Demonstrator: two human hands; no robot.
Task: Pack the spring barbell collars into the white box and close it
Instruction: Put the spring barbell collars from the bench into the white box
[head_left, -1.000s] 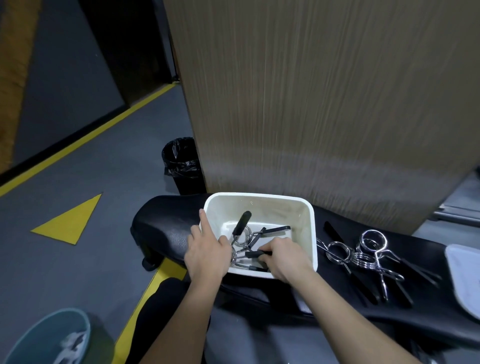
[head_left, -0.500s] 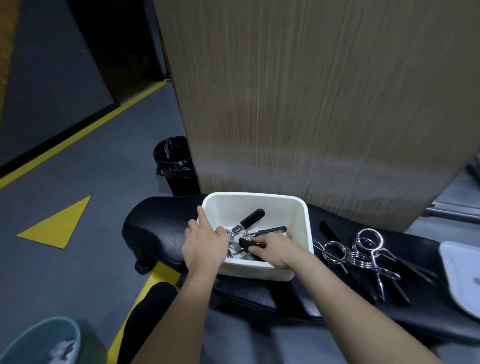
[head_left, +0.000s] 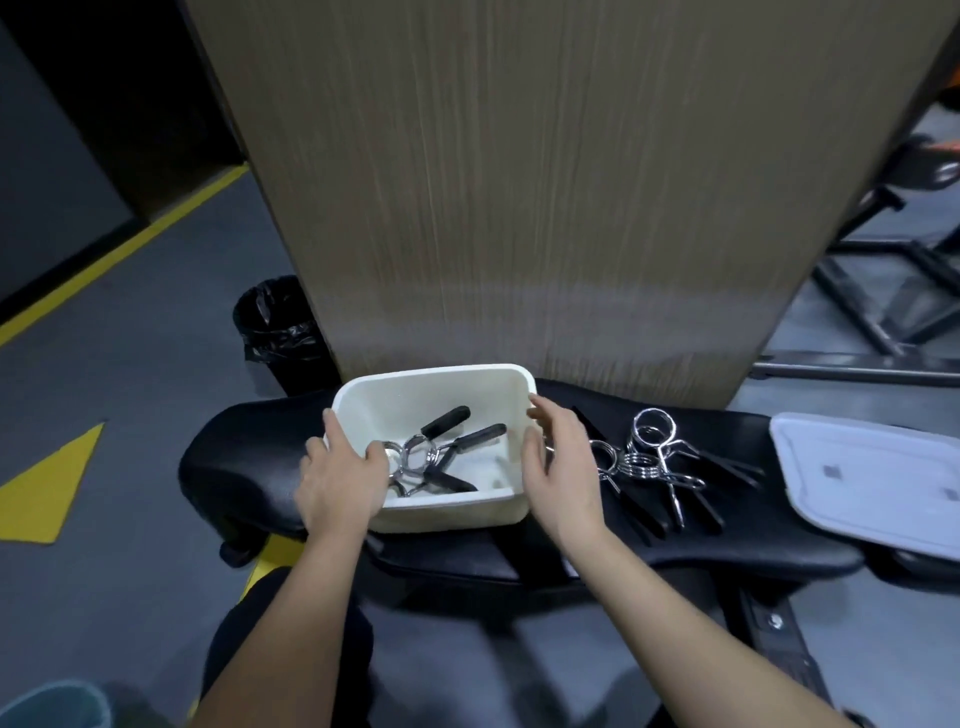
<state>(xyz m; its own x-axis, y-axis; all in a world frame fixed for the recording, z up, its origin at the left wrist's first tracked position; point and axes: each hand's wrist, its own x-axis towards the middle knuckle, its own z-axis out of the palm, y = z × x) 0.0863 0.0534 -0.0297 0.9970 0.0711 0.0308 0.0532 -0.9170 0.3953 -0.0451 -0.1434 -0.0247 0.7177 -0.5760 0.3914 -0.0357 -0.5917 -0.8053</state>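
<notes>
Steadying the white box (head_left: 447, 512) on the bench (head_left: 239, 467), the left hand (head_left: 340, 478) pinches its left rim, thumb inside and fingers outside. The right hand (head_left: 563, 467) hangs spread and empty just beside the right wall. Packed collars (head_left: 431, 457) lie tangled in the box's left half. Loose collars (head_left: 649, 457) sit interlocked to the right, so lifting one could drag its neighbours off the padded edge. Handles left propped upward could also stop the lid (head_left: 872, 483), at the far right, from seating.

box (head_left: 447, 514): white
collars (head_left: 647, 457): chrome coils, black handles
lid (head_left: 872, 483): white, small grey squares
bench (head_left: 234, 467): black
floor (head_left: 156, 322): grey, yellow line, yellow triangle
panel (head_left: 519, 182): tan woodgrain
</notes>
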